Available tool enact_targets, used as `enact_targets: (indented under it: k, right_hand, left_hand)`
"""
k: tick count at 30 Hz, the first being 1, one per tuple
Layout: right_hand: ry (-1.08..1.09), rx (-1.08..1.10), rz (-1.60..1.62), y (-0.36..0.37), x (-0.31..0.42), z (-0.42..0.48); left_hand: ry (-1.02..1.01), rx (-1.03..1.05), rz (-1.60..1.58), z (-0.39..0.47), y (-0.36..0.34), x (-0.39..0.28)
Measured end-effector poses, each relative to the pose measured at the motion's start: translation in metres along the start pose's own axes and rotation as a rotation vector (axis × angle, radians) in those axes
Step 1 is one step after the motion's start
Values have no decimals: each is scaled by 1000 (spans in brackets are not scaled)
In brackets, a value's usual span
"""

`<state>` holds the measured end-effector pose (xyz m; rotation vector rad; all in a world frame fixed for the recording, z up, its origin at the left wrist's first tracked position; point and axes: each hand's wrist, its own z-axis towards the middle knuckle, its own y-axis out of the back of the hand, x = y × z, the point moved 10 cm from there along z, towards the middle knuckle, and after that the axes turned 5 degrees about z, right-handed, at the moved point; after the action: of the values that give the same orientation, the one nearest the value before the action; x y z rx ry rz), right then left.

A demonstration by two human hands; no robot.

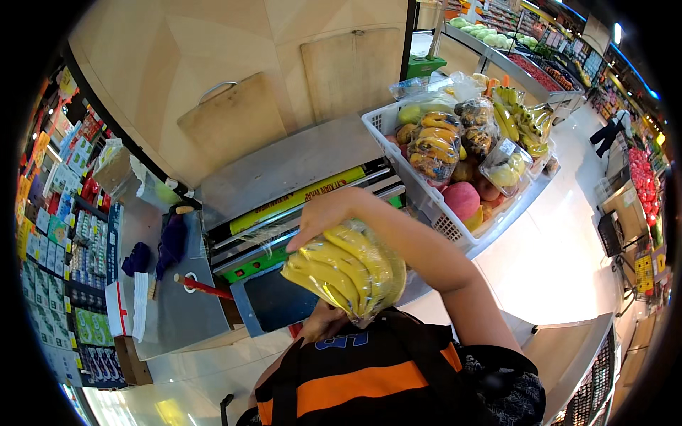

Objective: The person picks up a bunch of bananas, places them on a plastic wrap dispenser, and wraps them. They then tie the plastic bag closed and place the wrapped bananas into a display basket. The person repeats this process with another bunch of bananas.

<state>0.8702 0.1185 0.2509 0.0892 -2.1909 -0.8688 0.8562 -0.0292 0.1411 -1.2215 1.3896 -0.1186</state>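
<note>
A bunch of yellow bananas (341, 266) in clear, shiny film is held up in front of my apron. From below, my left hand (322, 319) grips its lower end, the fingers partly hidden by the bunch. My right hand (326, 212) reaches across the top and curls down at the bunch's far left corner; most of its fingers are hidden. Just beyond is a film-wrapping machine (261, 261) with a green front and a yellow film roll (298, 199). Thin clear film (266, 234) stretches over its rollers beside my right hand. A dark plate (277, 298) forms the machine's near side.
On the right, a white plastic crate (381, 122) holds wrapped bananas, a pink apple-like fruit (461, 200) and other fruit. At left, a metal counter (181, 309) carries dark blue cloths (171, 242) and a red-handled tool (205, 287). A person (613, 130) stands far right.
</note>
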Motion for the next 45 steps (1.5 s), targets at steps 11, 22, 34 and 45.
enact_targets:
  k: [11,22,34,45]
  right_hand:
    - [124,19,-94,-42,-9,62]
    - [-276,-1224,-4,-9,-110,-166]
    - [-76,-1195,596,-69,-96,-132]
    - [289,-1015,579,-3,-50,-124]
  left_hand:
    - [251,-139,1433,-16,43,6]
    - [-744,-185,1872,31,-81,-167]
    - [-634,-431,1475,25,-25,-168]
    - [-1199,-479,1224,-71,-61,-149]
